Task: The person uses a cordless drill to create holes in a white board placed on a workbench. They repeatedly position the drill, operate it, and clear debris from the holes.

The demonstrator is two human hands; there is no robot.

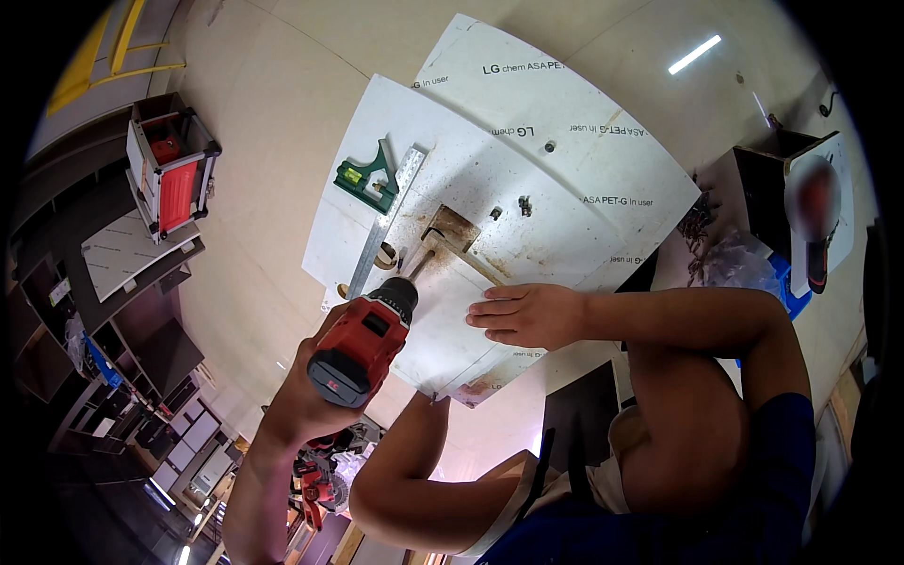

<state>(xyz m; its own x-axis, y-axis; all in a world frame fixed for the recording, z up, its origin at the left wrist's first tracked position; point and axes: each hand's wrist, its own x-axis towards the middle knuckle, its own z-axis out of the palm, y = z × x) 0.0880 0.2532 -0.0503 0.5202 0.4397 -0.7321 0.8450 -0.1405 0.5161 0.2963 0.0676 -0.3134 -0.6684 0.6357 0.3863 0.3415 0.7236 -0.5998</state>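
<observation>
Far left: red-and-grey case (174, 184) on the floor side, apart from the work. Next, the left grip (299, 381), closed around the red cordless drill (356, 347); forearm rises from the lower edge, wrist roughly in line with the tool, apparently so the push runs along the bit. The drill bit (421, 267) points up and right, tip at a tan strip (476, 266) on the white panel (556, 240); whether it bites cannot be told.

Beyond the chuck, a green-headed square (369, 181) lies flat, rule slanting down-left, probably set aside within reach. Brown patch (455, 229) and scattered dust sit at the panel's middle.

Right grip (537, 318): clamped on nothing, palm down, fingers extended leftward near the strip's lower end; likely steadying. The right forearm lies almost level, elbow bent sharply. Far right, a clear plastic bag (739, 264).
</observation>
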